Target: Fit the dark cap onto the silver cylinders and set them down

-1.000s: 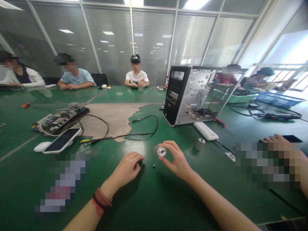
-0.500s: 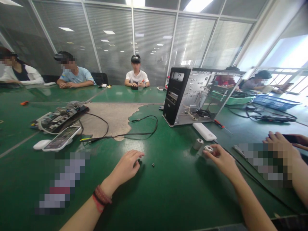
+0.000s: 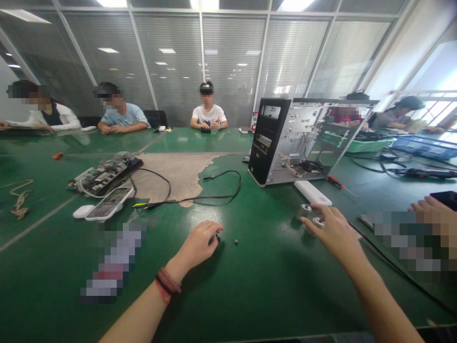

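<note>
My left hand [image 3: 200, 240] rests low over the table with its fingers curled in. Something small and dark shows between thumb and fingers, too small to name. Just right of it lies a tiny dark metal ring-like part [image 3: 236, 241]. My right hand [image 3: 335, 231] is open, thumb and fingers spread around a short metal cylinder [image 3: 319, 221] standing on the table, partly hidden by the hand. Close behind it, to the left, stands a second metal cylinder [image 3: 305, 208].
Beyond my right hand are a white power bank [image 3: 310, 191], a screwdriver [image 3: 337, 182] and an opened computer case [image 3: 267, 147]. A phone [image 3: 110, 204], a circuit assembly [image 3: 107, 174] and a black cable [image 3: 228, 196] lie left. A co-worker's hand [image 3: 433, 214] is at far right.
My right hand has opened from the metal cylinder, which now stands on the table beside the other. My left hand stays curled near the tiny part. The view has shifted slightly left.
</note>
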### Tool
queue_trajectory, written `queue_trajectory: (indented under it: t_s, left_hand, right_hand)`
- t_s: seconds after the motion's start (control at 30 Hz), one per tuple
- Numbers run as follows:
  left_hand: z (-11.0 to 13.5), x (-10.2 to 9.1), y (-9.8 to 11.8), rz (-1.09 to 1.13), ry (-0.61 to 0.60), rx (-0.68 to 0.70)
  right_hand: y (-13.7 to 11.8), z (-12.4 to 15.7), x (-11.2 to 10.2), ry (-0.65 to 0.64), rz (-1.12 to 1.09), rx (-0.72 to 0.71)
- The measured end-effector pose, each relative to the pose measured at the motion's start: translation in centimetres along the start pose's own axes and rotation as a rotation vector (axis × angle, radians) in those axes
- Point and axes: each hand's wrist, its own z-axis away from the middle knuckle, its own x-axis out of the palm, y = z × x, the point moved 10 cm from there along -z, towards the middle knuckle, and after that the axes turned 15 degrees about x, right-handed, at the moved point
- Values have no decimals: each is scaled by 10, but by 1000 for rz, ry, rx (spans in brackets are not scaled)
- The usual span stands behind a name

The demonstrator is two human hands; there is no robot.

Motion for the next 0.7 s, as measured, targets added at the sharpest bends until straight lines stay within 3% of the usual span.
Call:
queue_trajectory:
  t_s: [0.07, 0.17, 0.27, 0.37, 0.5, 0.7]
  left_hand:
    - [0, 2, 2, 0, -11, 7]
    - [0, 3, 7, -2, -19, 25]
    - [0, 2, 9, -2, -17, 25]
    - [-1, 1, 11, 1, -15, 27]
    - [-1, 3, 13, 4, -15, 30]
    - [0, 7, 15, 11, -27, 27]
  right_hand:
    - [-53, 17, 18, -149, -88, -148]
    - [-127, 62, 66, -504, -155, -409]
    - [-171, 101, 92, -598, -179, -602]
    - [-183, 116, 99, -533, -182, -658]
    - [-182, 122, 99, -479, -203, -675]
    - [-177, 118, 98, -511, -251, -648]
